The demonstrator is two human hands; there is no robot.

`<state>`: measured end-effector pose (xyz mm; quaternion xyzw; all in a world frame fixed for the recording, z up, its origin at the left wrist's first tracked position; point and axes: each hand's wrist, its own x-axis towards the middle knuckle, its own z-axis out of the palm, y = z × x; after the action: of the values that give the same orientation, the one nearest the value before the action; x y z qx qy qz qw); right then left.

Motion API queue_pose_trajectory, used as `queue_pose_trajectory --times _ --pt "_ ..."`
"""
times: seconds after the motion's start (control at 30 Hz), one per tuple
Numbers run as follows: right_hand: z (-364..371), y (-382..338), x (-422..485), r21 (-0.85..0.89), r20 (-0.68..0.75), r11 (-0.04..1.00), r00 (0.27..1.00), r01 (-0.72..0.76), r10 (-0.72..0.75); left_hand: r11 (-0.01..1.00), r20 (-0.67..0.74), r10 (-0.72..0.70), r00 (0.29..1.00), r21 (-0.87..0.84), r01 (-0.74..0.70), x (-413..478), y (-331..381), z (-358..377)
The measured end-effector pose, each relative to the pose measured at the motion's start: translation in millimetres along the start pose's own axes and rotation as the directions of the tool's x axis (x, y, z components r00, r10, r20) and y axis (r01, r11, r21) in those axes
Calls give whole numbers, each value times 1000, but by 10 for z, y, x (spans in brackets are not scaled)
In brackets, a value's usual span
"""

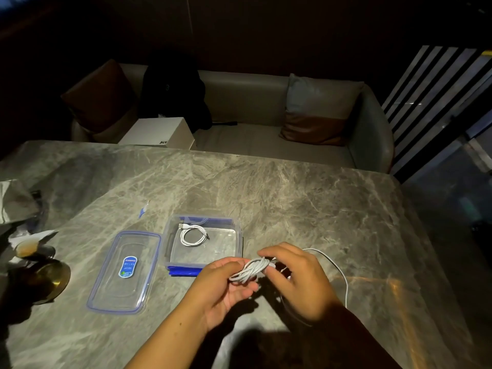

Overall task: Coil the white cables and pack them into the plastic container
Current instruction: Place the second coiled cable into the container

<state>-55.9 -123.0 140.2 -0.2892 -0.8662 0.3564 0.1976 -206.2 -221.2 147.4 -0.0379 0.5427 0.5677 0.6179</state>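
Head view, looking down: my left hand lies palm up with its fingers curled round a bundle of white cable, and my right hand pinches the strand at the bundle's right end, fingertips closed on it. The bundle is held just above the table, in front of the container's near right corner. A loose tail runs out from behind my right hand and arcs across the table toward my right sleeve, so I judge this to be mid-coil on the second cable: the loops are gathered, the tail is not. Next I would need to feed that tail round the loops, hold them flat against springing open, then lift the coil over the near wall. The plastic container stands open just beyond my hands, with one coiled cable already lying in its left half and room to the right. Its lid lies flat just to its left. The table is grey veined stone, glossy under dim light. At the left edge sits something on a brass-coloured foot; what it is I cannot tell. Beyond the table is a grey sofa with two cushions, a white box and a dark garment.
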Motion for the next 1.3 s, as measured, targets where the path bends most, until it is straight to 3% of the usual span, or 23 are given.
queue_pose_trajectory --times 0.07,0.13,0.23,0.33,0.47,0.57,0.7,0.87,1.0,1.13,1.3 --pt "62 -30 39 51 -54 994 994 -97 100 1000 1 -3 1000 0 3 -9 39 -42" --pt "150 -74 86 245 -60 935 959 -255 277 1000 16 8 1000 23 -8 -4 64 -99" --pt "298 -129 179 555 82 674 838 -488 540 988 21 147 989 38 -148 13 79 -164" --pt "364 -165 271 597 204 552 776 -582 596 905 -33 362 931 253 -343 51 63 -220" --pt "449 -168 367 546 310 539 752 -642 582 797 -75 509 857 416 -437 141 66 -345" --pt "529 -143 461 486 352 580 754 -654 555 814 -103 492 865 406 -415 224 60 -469" --pt "660 -78 661 433 267 699 822 -569 503 859 -197 444 874 371 -353 340 111 -621" --pt "954 30 986 434 278 691 815 -578 508 881 -270 410 871 363 -302 563 221 -808" --pt "1227 127 1215 385 311 676 778 -628 546 842 -253 399 881 481 -244 828 437 -1066" --pt "1503 248 1314 269 308 691 740 -671 599 734 -250 402 881 664 -147 1081 513 -1272" --pt "1757 326 1365 242 337 572 621 -783 707 630 -311 447 839 775 -48 1269 409 -1302"
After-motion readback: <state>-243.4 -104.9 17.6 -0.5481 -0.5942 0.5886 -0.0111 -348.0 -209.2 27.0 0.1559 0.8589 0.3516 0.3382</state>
